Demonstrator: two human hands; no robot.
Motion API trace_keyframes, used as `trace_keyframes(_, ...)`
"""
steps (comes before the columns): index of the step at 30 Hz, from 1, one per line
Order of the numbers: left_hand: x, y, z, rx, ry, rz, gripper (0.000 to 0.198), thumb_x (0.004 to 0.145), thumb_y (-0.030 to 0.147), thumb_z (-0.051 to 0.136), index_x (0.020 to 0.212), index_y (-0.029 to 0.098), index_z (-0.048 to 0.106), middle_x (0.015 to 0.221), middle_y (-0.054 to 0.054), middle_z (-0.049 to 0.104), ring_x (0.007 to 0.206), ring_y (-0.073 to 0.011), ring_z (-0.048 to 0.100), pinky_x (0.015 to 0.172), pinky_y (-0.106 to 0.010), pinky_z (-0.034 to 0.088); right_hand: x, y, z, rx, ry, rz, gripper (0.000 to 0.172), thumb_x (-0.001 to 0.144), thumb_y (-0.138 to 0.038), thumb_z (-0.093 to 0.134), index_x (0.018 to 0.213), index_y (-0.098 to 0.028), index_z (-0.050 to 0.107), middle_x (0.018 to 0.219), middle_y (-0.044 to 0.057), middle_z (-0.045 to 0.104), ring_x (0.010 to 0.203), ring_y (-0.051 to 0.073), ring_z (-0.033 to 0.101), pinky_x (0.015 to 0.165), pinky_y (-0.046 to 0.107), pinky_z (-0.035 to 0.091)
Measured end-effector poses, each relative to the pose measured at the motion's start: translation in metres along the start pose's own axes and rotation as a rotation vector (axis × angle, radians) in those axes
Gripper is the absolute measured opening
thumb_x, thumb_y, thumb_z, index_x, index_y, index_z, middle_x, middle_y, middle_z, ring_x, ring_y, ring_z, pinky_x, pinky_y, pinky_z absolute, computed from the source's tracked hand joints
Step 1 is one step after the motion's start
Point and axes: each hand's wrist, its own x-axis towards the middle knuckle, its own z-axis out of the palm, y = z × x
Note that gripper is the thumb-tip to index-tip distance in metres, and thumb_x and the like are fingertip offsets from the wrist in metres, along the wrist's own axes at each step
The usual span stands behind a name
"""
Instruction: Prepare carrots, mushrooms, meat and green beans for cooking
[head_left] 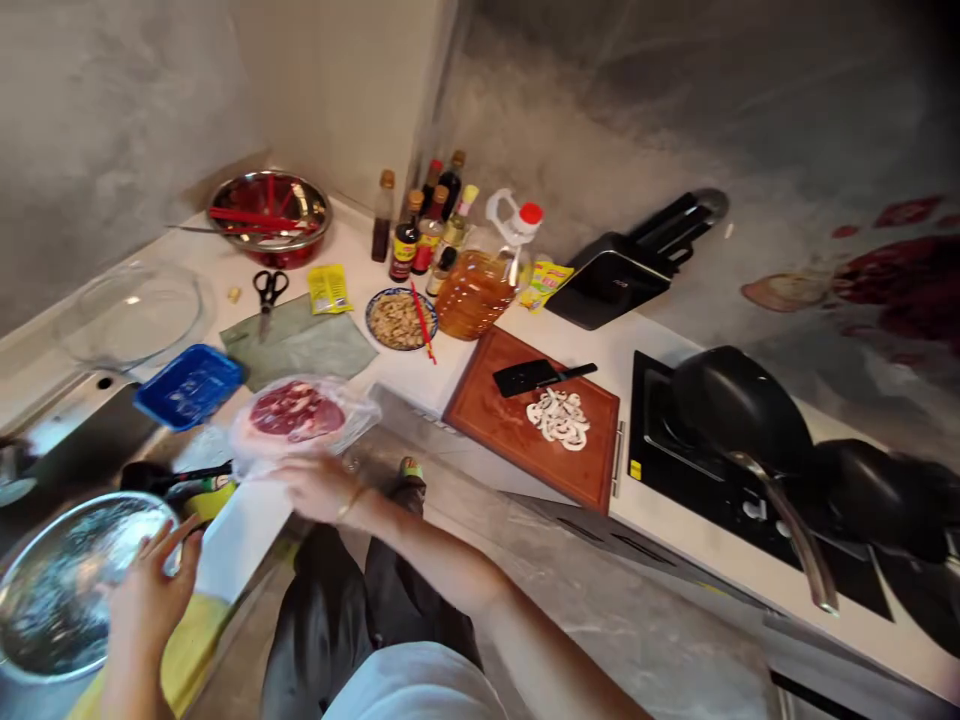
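My left hand is over the right rim of a large metal bowl at the lower left, fingers apart and nothing seen in them. The bowl seems to hold water. My right hand is at the near edge of a clear plastic bag with raw red meat in or on it. That hand is blurred, and whether its fingers grip the bag cannot be made out. Beside the meat sits an empty blue tray. Behind it lie black scissors on a grey-green cloth or sheet.
A brown cutting board bears a black cleaver and sliced mushrooms. Behind are an oil jug, several sauce bottles and a patterned plate of chopped food. Black pans stand on the stove at right.
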Motion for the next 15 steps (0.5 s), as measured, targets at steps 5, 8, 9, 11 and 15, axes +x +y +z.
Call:
trace_keyframes(5, -0.019, 0.227, 0.051, -0.322, -0.031, 0.507, 0.039, 0.084, 0.042, 0.039, 0.107, 0.025, 0.066, 0.119, -0.007, 0.065, 0.118, -0.0258, 0.055, 0.104, -0.047, 0.038, -0.118, 0.226, -0.177, -0.275, 0.27, 0.355, 0.033, 0.085, -0.007, 0.041, 0.101, -0.014, 0.068, 0.101, 0.007, 0.069, 0.093, 0.014, 0.06, 0.087, 0.026, 0.041)
trace_keyframes(8, -0.028, 0.323, 0.071, -0.29, -0.067, 0.592, 0.034, 0.087, 0.036, 0.042, 0.109, 0.025, 0.065, 0.122, -0.006, 0.063, 0.121, -0.0264, 0.052, 0.109, -0.053, 0.027, -0.178, 0.34, -0.258, -0.38, 0.334, 0.544, 0.034, 0.08, -0.002, 0.039, 0.099, -0.008, 0.067, 0.105, 0.017, 0.065, 0.102, 0.022, 0.056, 0.09, 0.036, 0.037)
trace_keyframes(9, -0.03, 0.343, 0.074, -0.303, -0.081, 0.611, 0.033, 0.087, 0.035, 0.043, 0.11, 0.025, 0.065, 0.123, -0.005, 0.062, 0.121, -0.0257, 0.052, 0.109, -0.052, 0.029, -0.189, 0.367, -0.274, -0.404, 0.331, 0.574, 0.033, 0.079, -0.002, 0.041, 0.098, -0.01, 0.067, 0.105, 0.018, 0.063, 0.103, 0.024, 0.054, 0.089, 0.039, 0.036)
trace_keyframes(11, -0.03, 0.367, 0.076, -0.329, -0.091, 0.626, 0.032, 0.088, 0.033, 0.044, 0.111, 0.025, 0.064, 0.123, -0.005, 0.063, 0.12, -0.0241, 0.053, 0.106, -0.048, 0.034, -0.198, 0.405, -0.293, -0.426, 0.303, 0.589, 0.03, 0.078, -0.003, 0.042, 0.092, -0.013, 0.067, 0.102, 0.017, 0.062, 0.103, 0.025, 0.053, 0.088, 0.041, 0.035)
trace_keyframes(15, -0.023, 0.37, 0.07, -0.305, 0.007, 0.53, 0.029, 0.087, 0.03, 0.047, 0.108, 0.023, 0.066, 0.118, -0.007, 0.065, 0.113, -0.0244, 0.057, 0.101, -0.045, 0.041, -0.191, 0.447, -0.301, -0.476, 0.191, 0.534, 0.023, 0.072, -0.005, 0.051, 0.078, -0.021, 0.065, 0.09, 0.012, 0.062, 0.097, 0.028, 0.054, 0.082, 0.045, 0.035)
